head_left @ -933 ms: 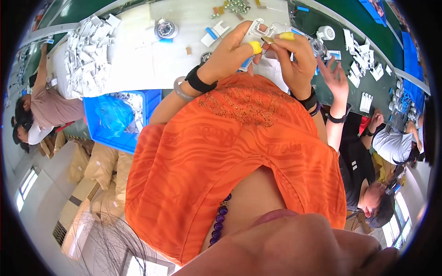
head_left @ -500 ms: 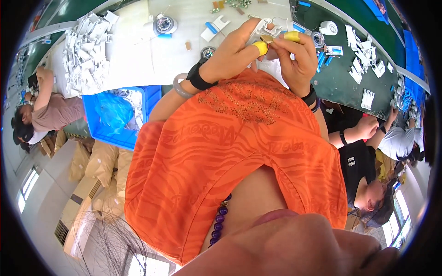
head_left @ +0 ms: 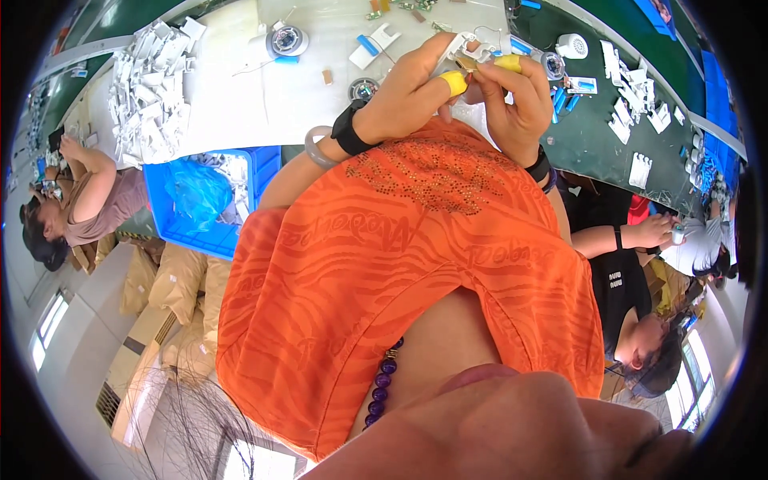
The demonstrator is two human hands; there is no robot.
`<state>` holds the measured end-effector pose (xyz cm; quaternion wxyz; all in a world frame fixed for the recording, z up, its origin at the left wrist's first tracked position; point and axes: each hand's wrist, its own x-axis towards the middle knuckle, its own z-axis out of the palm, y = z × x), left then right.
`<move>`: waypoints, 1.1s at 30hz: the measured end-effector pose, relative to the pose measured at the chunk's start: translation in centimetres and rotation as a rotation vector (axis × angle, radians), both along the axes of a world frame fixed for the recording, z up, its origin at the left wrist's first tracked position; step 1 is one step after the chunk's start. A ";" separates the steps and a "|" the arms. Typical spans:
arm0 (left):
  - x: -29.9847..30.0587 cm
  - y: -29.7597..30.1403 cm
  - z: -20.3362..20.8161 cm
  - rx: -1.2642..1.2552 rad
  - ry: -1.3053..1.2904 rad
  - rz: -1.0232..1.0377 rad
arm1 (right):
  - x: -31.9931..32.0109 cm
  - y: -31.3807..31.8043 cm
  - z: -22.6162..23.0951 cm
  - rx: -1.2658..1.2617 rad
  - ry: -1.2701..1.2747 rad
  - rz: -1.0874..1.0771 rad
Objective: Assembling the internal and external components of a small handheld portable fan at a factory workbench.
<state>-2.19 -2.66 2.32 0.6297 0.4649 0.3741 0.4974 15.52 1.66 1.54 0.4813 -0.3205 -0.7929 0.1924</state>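
Note:
In my left hand (head_left: 408,96) is a white plastic housing part (head_left: 462,42), its clips and cut-outs facing up. A yellow cover wraps the thumb of that hand. My right hand (head_left: 516,104) is closed in a pinch at the near edge of the part, with another yellow cover on a finger. Between both hands' fingertips sits a small brownish-gold flat piece (head_left: 465,62), against the white part. My fingers hide most of it. Just left of my hands lie a white holder with a blue cylindrical cell (head_left: 368,46) and a round clear-topped unit (head_left: 363,90).
A heap of white plastic parts (head_left: 152,88) covers the table's left. Below it stands a blue bin (head_left: 260,172) with a blue bag. Another round unit (head_left: 286,38) lies mid-table. Blue cells (head_left: 558,100) and white parts (head_left: 632,88) lie right. Co-workers sit on both sides.
My hands stay almost in place, with the small piece tilted slightly differently at the white part. The co-workers on both sides have moved their arms.

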 end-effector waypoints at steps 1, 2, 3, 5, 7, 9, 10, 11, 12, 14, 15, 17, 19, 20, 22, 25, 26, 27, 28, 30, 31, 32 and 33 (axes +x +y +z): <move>-0.1 0.0 0.0 -0.003 -0.020 -0.007 | 0.0 0.1 0.1 0.000 0.001 0.000; -0.1 -0.1 -0.1 -0.008 -0.040 -0.012 | 0.1 0.2 0.1 0.025 -0.016 0.008; 0.0 -0.1 -0.3 -0.010 -0.039 -0.011 | 0.1 0.2 0.2 0.050 -0.032 0.016; 0.2 0.1 -0.7 0.211 0.189 0.072 | 0.1 0.3 0.2 0.044 -0.036 0.021; 0.1 0.0 -0.8 0.164 0.154 0.049 | 0.1 0.2 0.3 0.038 -0.040 0.026; 0.1 -0.2 -0.8 0.117 0.122 0.027 | 0.2 0.1 0.2 0.025 -0.044 0.028; 0.2 -0.3 -0.7 0.114 0.124 0.039 | 0.2 0.0 0.1 0.023 -0.043 0.030; 0.2 -0.3 -0.6 0.112 0.124 0.049 | 0.2 0.0 0.1 0.024 -0.041 0.032; 0.1 -0.4 -0.6 0.110 0.123 0.050 | 0.2 0.0 0.1 0.024 -0.039 0.036; 0.1 -0.4 -0.5 0.126 0.153 0.054 | 0.2 -0.1 0.2 0.021 -0.039 0.039; 0.0 -0.5 -0.3 0.124 0.153 0.055 | 0.2 -0.1 0.2 0.018 -0.039 0.042; 0.0 -0.7 0.1 0.065 0.199 0.025 | 0.1 -0.2 0.1 -0.006 -0.038 0.049; 0.2 -0.5 0.2 0.089 0.224 0.053 | 0.1 -0.1 0.0 -0.031 -0.036 0.053; 0.3 -0.5 0.1 0.115 0.246 0.078 | 0.1 -0.1 -0.1 -0.019 -0.034 0.055; 0.3 -0.4 -0.3 0.094 0.245 0.086 | 0.0 -0.1 -0.4 -0.010 -0.032 0.044; 0.2 -0.2 -0.5 0.025 0.250 0.076 | -0.3 0.1 -1.0 -0.076 -0.018 0.013; 0.0 0.1 -0.7 -0.030 0.265 0.082 | -0.5 0.3 -1.2 -0.078 -0.029 0.030; -0.1 0.4 -1.1 -0.024 0.256 0.060 | -0.6 0.6 -1.6 -0.081 -0.036 0.053; -0.3 0.9 -1.6 -0.110 0.261 0.020 | -0.4 1.1 -2.1 -0.046 -0.086 0.051; -1.4 2.6 -2.4 -0.202 0.298 -0.091 | 0.8 3.1 -2.8 -0.068 -0.173 0.078; -1.8 3.6 -2.7 -0.202 0.294 -0.105 | 1.6 3.7 -3.0 -0.092 -0.251 0.120; -2.2 4.8 -3.1 -0.243 0.208 -0.041 | 2.4 4.1 -3.1 -0.323 -0.208 0.050; -2.9 6.0 -3.3 -0.285 0.126 0.026 | 3.8 4.9 -3.5 -0.325 -0.207 0.042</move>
